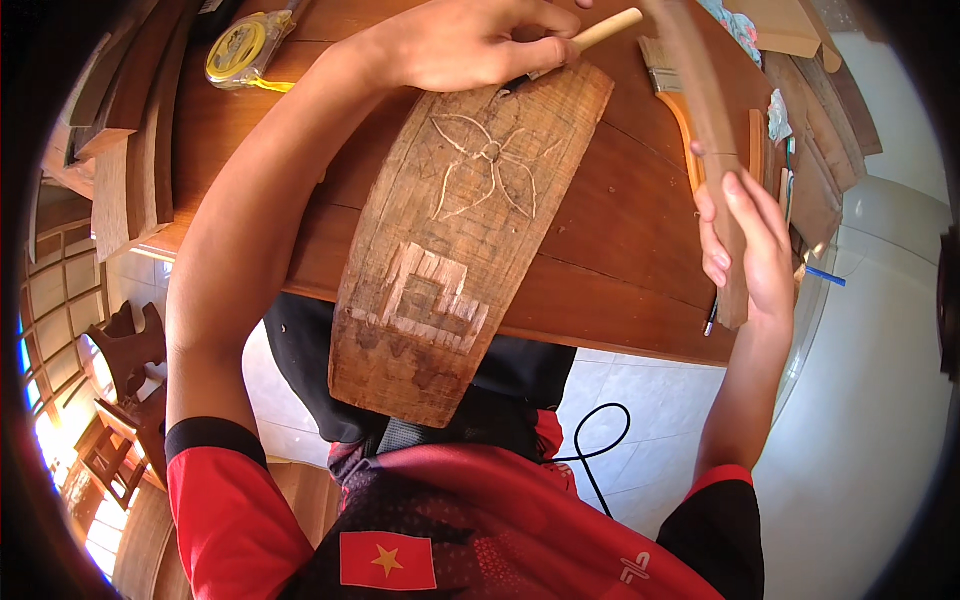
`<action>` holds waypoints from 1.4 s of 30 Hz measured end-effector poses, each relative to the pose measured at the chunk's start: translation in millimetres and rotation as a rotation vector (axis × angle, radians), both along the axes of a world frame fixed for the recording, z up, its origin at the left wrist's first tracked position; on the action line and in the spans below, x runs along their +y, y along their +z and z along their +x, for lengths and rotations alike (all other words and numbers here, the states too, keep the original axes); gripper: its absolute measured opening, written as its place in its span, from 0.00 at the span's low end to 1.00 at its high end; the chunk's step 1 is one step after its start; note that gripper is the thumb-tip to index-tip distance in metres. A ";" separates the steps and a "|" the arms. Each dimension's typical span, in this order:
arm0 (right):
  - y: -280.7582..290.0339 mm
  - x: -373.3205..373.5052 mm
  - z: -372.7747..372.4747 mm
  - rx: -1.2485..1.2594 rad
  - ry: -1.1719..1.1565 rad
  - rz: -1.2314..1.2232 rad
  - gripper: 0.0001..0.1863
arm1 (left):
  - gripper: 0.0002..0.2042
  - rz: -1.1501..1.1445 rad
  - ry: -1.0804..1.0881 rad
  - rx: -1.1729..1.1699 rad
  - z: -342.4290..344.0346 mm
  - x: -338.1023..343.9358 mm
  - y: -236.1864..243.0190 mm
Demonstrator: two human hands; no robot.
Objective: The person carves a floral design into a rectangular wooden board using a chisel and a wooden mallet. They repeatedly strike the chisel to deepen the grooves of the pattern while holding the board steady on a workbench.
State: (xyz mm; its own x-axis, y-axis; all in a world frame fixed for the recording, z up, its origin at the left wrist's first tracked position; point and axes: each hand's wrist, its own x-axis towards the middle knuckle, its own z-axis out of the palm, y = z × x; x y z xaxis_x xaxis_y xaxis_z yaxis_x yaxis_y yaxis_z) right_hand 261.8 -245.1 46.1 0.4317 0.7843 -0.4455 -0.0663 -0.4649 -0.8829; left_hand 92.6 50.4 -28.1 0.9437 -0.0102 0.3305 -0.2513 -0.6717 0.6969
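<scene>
A weathered board [420, 220] with a carved four-petal flower and a roughly chipped stepped recess leans across the table's near edge toward my body. My left hand [490, 45] is at the board's far end, closed on a tool with a pale cylindrical handle [610, 28]; its dark lower part touches the board and is partly hidden. My right hand [745, 230] grips a long wooden bar [722, 130], slightly motion-blurred at its upper end, to the board's right. A paintbrush [675, 120] with an orange handle lies beside the bar, partly covered by it.
The wooden table [590, 280] holds a yellow tape measure [238, 52] at far left, stacked wood pieces [130, 150] on the left and more [820, 120] on the right, with crumpled cloth and a blue pen [825, 274]. A black cable [590, 420] loops below the table.
</scene>
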 end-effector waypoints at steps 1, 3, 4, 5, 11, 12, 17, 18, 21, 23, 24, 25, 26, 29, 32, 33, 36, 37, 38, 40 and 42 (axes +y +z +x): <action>-0.3 -1.5 0.2 0.007 -0.028 0.041 0.24 | 0.11 0.005 0.002 -0.022 1.3 0.0 -3.0; -2.2 -2.4 -2.5 0.032 0.048 -0.017 0.24 | 0.10 0.015 -0.004 -0.068 2.6 -0.3 -6.2; -3.1 -5.1 -3.1 0.040 0.012 0.006 0.24 | 0.10 -0.005 -0.011 -0.048 3.1 0.0 -7.3; -3.2 -8.0 -2.6 0.048 -0.022 0.027 0.25 | 0.10 -0.026 -0.016 -0.027 4.4 -1.2 -6.7; -4.8 -16.0 -8.0 0.044 -0.051 0.071 0.25 | 0.12 0.024 -0.081 -0.041 8.4 1.1 -6.9; -4.5 -15.7 -11.7 0.048 -0.039 0.055 0.25 | 0.13 0.034 -0.096 -0.042 8.0 1.7 -7.5; -7.2 -29.5 -5.5 0.070 -0.134 0.094 0.25 | 0.14 0.001 -0.076 -0.020 21.3 -5.8 -2.9; -8.3 -31.4 -8.1 0.064 -0.099 0.075 0.25 | 0.14 -0.009 -0.074 -0.012 21.7 -6.7 -2.9; -11.2 -33.7 -13.2 0.034 -0.079 0.079 0.25 | 0.15 0.011 -0.090 -0.060 20.3 -5.1 -7.6; -12.1 -34.9 -12.7 0.009 -0.180 0.155 0.25 | 0.15 -0.015 -0.077 -0.020 18.7 -5.0 -3.8; -12.7 -34.4 -12.6 0.042 -0.158 0.134 0.25 | 0.15 -0.029 -0.071 0.001 17.9 -5.5 -1.6; -7.9 -33.3 -16.2 0.064 -0.059 0.016 0.25 | 0.15 -0.007 -0.077 -0.025 18.5 -4.2 -5.3; -9.0 -33.3 -16.4 0.060 -0.084 0.033 0.25 | 0.15 0.015 -0.079 -0.051 18.3 -3.8 -8.6; -9.5 -31.9 -13.5 0.030 -0.154 0.162 0.24 | 0.15 -0.003 -0.077 -0.092 18.1 -2.0 -13.6; -9.9 -29.1 -16.2 0.061 -0.080 0.063 0.24 | 0.15 -0.012 -0.077 -0.060 17.9 -1.4 -11.1; -11.0 -29.9 -15.8 0.084 -0.138 0.105 0.25 | 0.15 -0.007 -0.075 -0.039 17.0 -1.4 -11.0; -13.1 -28.4 -17.2 0.019 -0.075 0.042 0.25 | 0.15 -0.007 -0.069 -0.049 16.4 -1.8 -13.7; -14.3 -28.4 -18.1 0.009 -0.045 0.002 0.26 | 0.15 -0.015 -0.062 -0.048 15.2 -1.0 -14.1; -13.7 -26.7 -20.5 0.008 -0.099 0.061 0.24 | 0.16 -0.027 -0.055 -0.044 11.1 -1.9 -11.3; -12.4 -25.1 -24.5 0.020 -0.093 0.064 0.22 | 0.15 -0.015 -0.051 -0.054 5.9 -1.6 -12.4; -13.8 -26.4 -14.6 0.002 -0.032 0.022 0.23 | 0.15 0.037 -0.050 -0.078 13.8 -2.8 -13.9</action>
